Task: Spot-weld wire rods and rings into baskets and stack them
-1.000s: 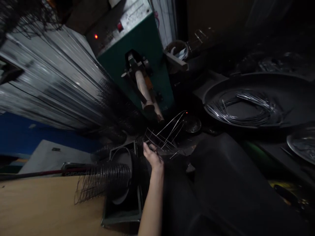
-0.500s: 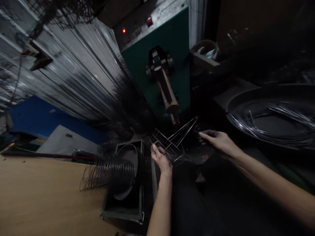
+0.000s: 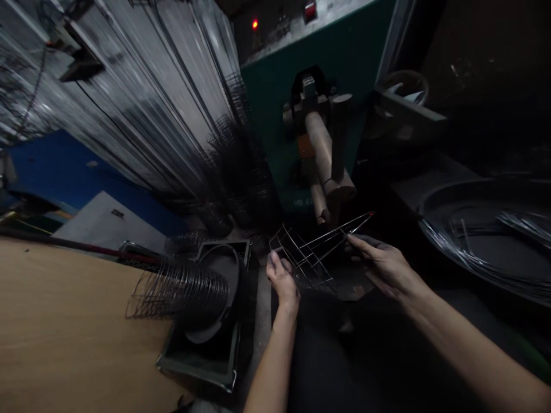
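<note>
Much of the scene is lost to shadow: the near right ground below the forearms is almost black, and whatever the wire frame (image 3: pixel 316 252) hangs over cannot be made out. Both arms are cut off by the lower edge of the view. Left hand (image 3: pixel 283 279) grasps the near left end of the frame, fingers curled over its cross wires; right hand (image 3: pixel 384 265) holds the far right end, fingertips pinching near the point where the long wires meet, though the exact contact is hard to see in the dark. Frame itself is thin bright metal, several long rods running together toward a narrow tip at the right, crossed by short rungs at the left, tilted upward to the right. It sits centre, held in the air just below the green machine (image 3: pixel 318 86), whose pale cylindrical arm (image 3: pixel 322 150) ends close above it. Red lamp (image 3: pixel 255 24) glows at the machine's top left; the top of the housing is cut off. To the left, a row of wire loops (image 3: pixel 181 288) lies over a dark tray (image 3: pixel 206 350) beside a wooden board (image 3: pixel 64 338). Far right, a large round pan (image 3: pixel 486 241) with coiled wire, half cropped. Corrugated metal sheet (image 3: pixel 142 97) behind, blurred.
</note>
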### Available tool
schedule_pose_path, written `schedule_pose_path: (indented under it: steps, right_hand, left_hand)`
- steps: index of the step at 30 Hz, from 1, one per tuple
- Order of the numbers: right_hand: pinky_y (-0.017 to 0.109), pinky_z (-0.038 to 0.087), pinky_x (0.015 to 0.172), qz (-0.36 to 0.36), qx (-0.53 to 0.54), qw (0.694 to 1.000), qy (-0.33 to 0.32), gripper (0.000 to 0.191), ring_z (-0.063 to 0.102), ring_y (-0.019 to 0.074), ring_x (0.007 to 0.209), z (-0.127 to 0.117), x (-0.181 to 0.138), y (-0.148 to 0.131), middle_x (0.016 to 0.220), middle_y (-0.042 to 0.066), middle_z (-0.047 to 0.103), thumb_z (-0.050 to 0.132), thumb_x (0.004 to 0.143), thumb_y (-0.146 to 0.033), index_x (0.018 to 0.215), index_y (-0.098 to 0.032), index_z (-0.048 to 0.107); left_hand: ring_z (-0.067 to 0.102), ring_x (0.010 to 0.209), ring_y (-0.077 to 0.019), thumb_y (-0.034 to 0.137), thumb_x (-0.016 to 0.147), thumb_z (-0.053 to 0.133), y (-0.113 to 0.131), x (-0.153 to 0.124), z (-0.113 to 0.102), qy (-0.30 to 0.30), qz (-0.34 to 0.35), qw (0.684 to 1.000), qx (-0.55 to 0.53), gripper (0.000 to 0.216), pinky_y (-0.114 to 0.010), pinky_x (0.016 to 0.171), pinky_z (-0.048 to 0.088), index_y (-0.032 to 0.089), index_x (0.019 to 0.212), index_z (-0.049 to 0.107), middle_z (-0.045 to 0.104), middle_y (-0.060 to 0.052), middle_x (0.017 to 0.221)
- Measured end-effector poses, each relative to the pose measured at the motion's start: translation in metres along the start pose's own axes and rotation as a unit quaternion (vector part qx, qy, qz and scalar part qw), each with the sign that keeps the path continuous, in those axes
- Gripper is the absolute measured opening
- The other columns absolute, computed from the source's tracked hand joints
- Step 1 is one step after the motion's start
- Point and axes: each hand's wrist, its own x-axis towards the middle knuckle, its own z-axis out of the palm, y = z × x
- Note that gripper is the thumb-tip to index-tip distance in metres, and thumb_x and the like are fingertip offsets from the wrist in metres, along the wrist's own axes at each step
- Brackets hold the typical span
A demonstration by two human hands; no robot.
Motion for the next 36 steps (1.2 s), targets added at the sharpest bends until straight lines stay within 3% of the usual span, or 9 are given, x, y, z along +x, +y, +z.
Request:
schedule_pose_path:
  steps: [5, 14, 21, 30, 36]
  right_hand:
    - [0.02, 0.049, 0.046, -0.011, -0.031, 0.999, -0.003, 0.02, 0.063, 0.0153, 0.068, 0.001, 0.005, 0.002, 0.078, 0.005, 0.066, 0.08, 0.061, -0.026, 0.075, -0.019, 0.068]
    - [0.015, 0.047, 0.045, 0.044, 0.009, 0.998, 0.048, 0.011, 0.059, 0.0098, 0.061, 0.019, 0.002, -0.007, 0.071, 0.002, 0.064, 0.076, 0.065, -0.017, 0.068, -0.018, 0.066]
    - [0.012, 0.046, 0.044, 0.066, 0.037, 0.995, 0.071, 0.011, 0.058, 0.0074, 0.06, 0.028, -0.001, -0.014, 0.07, 0.001, 0.064, 0.074, 0.07, -0.01, 0.069, -0.017, 0.065]
    - [0.013, 0.047, 0.046, 0.063, 0.073, 0.991, 0.092, 0.006, 0.06, 0.0077, 0.06, 0.01, -0.009, -0.008, 0.074, 0.002, 0.067, 0.072, 0.075, -0.009, 0.073, -0.014, 0.069]
    - [0.016, 0.046, 0.045, 0.025, 0.02, 0.998, 0.047, 0.014, 0.059, 0.0096, 0.06, 0.005, -0.014, -0.005, 0.073, 0.003, 0.066, 0.08, 0.066, -0.018, 0.073, -0.015, 0.069]
  left_hand:
    - [0.026, 0.043, -0.0038, 0.068, 0.072, 0.061, -0.002, 0.004, -0.001, -0.002, 0.007, 1.0, 0.008, 0.052, -0.017, 0.044, 0.02, 0.018, 0.07, 0.043, 0.028, 0.011, 0.05]
    - [0.026, 0.044, -0.0038, 0.066, 0.073, 0.061, 0.001, 0.013, 0.0, -0.007, 0.005, 1.0, 0.005, 0.051, -0.017, 0.044, 0.02, 0.017, 0.081, 0.052, 0.029, 0.011, 0.052]
    - [0.026, 0.041, -0.0032, 0.063, 0.073, 0.063, 0.021, 0.009, 0.003, -0.022, -0.004, 1.0, 0.007, 0.048, -0.017, 0.041, 0.019, 0.017, 0.073, 0.05, 0.03, 0.011, 0.048]
    - [0.024, 0.039, -0.0029, 0.059, 0.073, 0.065, 0.022, 0.015, 0.008, -0.009, -0.016, 0.999, -0.035, 0.047, -0.016, 0.04, 0.018, 0.015, 0.088, 0.06, 0.027, 0.012, 0.048]
    - [0.026, 0.04, -0.0034, 0.055, 0.078, 0.062, 0.027, 0.022, 0.012, 0.008, -0.004, 1.0, -0.026, 0.041, -0.017, 0.041, 0.019, 0.014, 0.085, 0.059, 0.03, 0.011, 0.048]
